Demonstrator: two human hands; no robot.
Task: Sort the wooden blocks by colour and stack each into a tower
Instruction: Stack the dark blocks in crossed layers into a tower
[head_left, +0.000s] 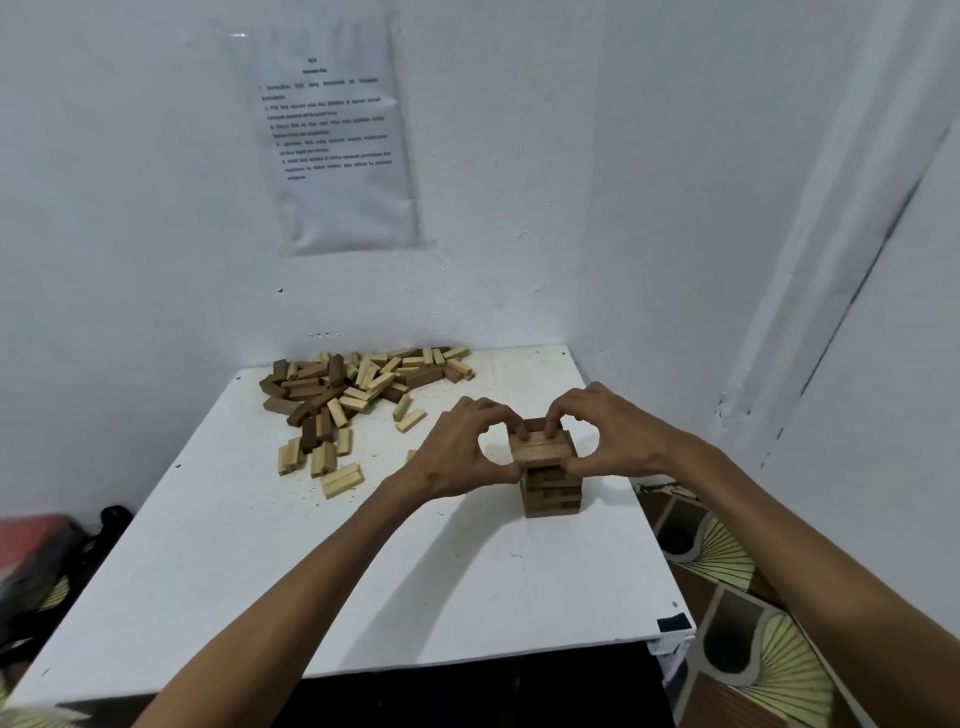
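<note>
bare left forearm (311, 597) and right forearm (805, 577) reach in over the white table (363, 597) and meet at the dark tower (551, 488), which stands right of centre, near the table's right edge. the left hand (457, 457) and right hand (613, 441) cup its top from either side, each with thumb and forefinger curled into a ring and pinching the upper layers; the other fingers sit hidden behind. this looks like squaring up the newest layer, so the pressure should be light and equal from both sides, thumbs low to steady the course beneath while the fingertips nudge the top blocks flush; an uneven squeeze would likely shear the smooth layers. the blocks are small sanded rectangular bars, laid crosswise in alternating courses, the top one catching more light. the mixed pile (358, 395) of pale and dark bars lies loose at the far left, well apart, so sorting seems far from done. a creased printed sheet (337, 145) hangs on the rough white wall.
</note>
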